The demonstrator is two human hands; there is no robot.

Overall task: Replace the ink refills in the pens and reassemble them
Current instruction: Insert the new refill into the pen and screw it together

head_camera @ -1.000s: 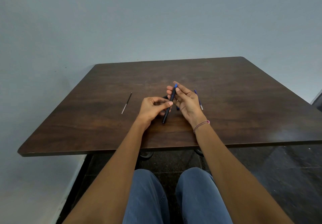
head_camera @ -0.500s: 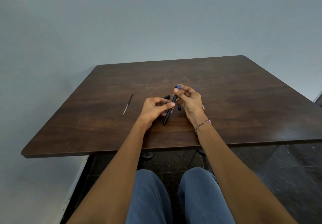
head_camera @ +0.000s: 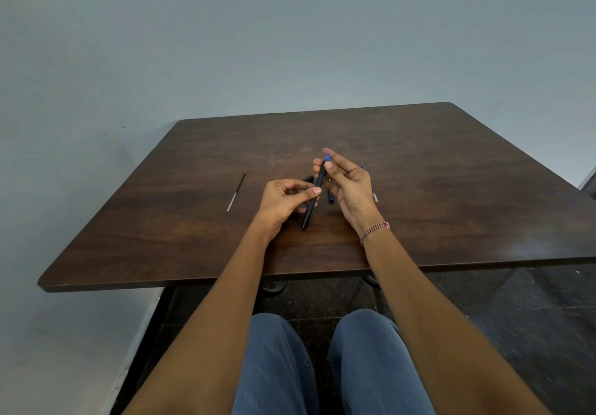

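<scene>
A person sits at a brown table (head_camera: 419, 172) and holds a black pen (head_camera: 310, 209) up in both hands, over the middle of the table. The pen is tilted. Its blue tip (head_camera: 327, 157) points up and away from the person, and its other end points down close to the wood. I cannot tell if that end touches the table.

The left hand (head_camera: 280, 200) pinches the middle of the black pen. The thumb lies on top and the curled fingers sit under it. The right hand (head_camera: 350, 189) pinches the top part of the black pen, just under the blue tip, with the thumb on the near side and a finger behind. Its other fingers are loosely spread.

Just left of the black pen, behind the left hand, a short black cap (head_camera: 308, 178) lies on the table. Just right of the black pen, between the two hands, lies a small dark blue piece (head_camera: 330, 198). Farther right of the black pen, mostly hidden behind the right hand, lies a thin blue stick (head_camera: 375, 196). I cannot tell if it is a pen or a refill. Well to the left of the black pen, a thin refill (head_camera: 236, 191) lies alone.

A beaded bracelet (head_camera: 375, 229) is on the right wrist. Below the black pen, under the table edge, are knees in blue jeans (head_camera: 277, 366). Behind it all is a plain grey wall (head_camera: 290, 43).
</scene>
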